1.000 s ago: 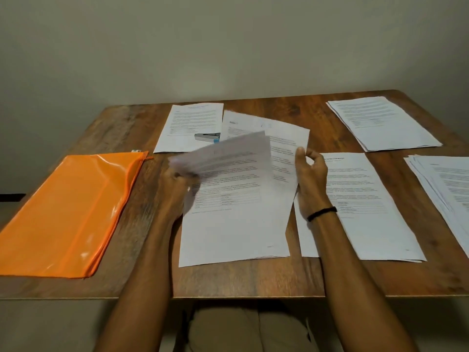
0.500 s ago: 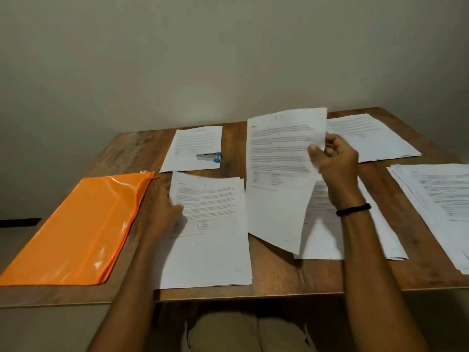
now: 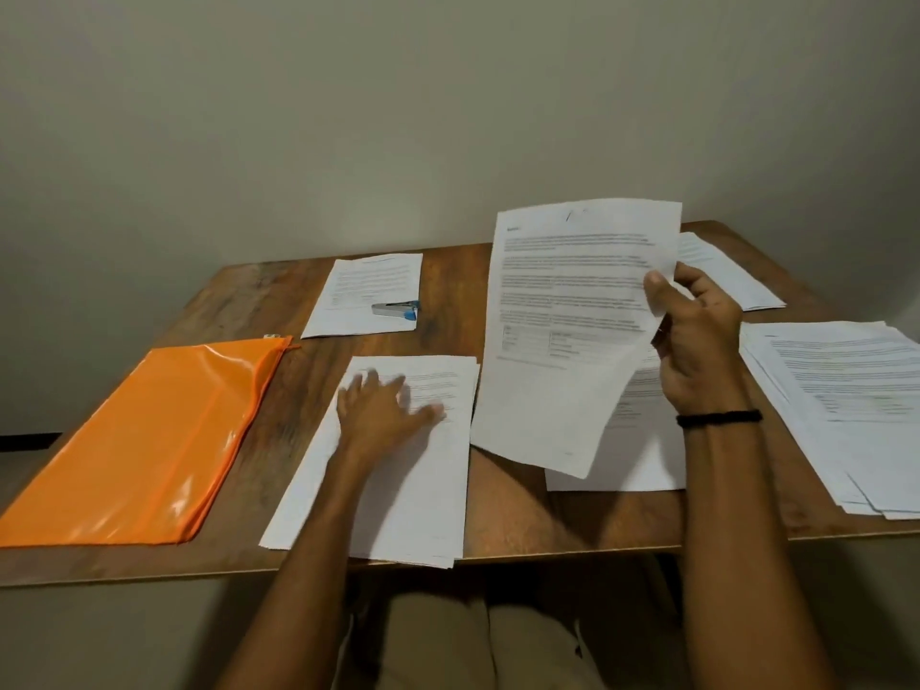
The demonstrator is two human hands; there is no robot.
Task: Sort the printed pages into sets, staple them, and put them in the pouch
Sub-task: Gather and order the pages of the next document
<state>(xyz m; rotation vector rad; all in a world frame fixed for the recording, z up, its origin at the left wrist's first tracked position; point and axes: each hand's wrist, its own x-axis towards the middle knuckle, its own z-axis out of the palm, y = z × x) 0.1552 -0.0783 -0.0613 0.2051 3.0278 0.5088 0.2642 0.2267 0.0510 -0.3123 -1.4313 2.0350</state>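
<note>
My right hand (image 3: 697,336) pinches the right edge of a printed sheet (image 3: 562,336) and holds it upright above the table's middle. My left hand (image 3: 383,410) lies flat with spread fingers on a stack of pages (image 3: 398,480) at the front edge. An orange zip pouch (image 3: 139,440) lies flat at the left. A small silver and blue stapler (image 3: 396,309) sits on a page set (image 3: 368,291) at the back. Another pile (image 3: 642,440) lies partly hidden behind the raised sheet.
A thick fanned stack of pages (image 3: 856,415) covers the table's right side, and one more set (image 3: 722,271) lies at the back right. The wooden table (image 3: 249,311) stands against a plain wall. My knees show below the front edge.
My right hand has lifted the sheet higher and further right. My left hand moved from the stack's left edge onto its top, fingers spread. The view tilted upward.
</note>
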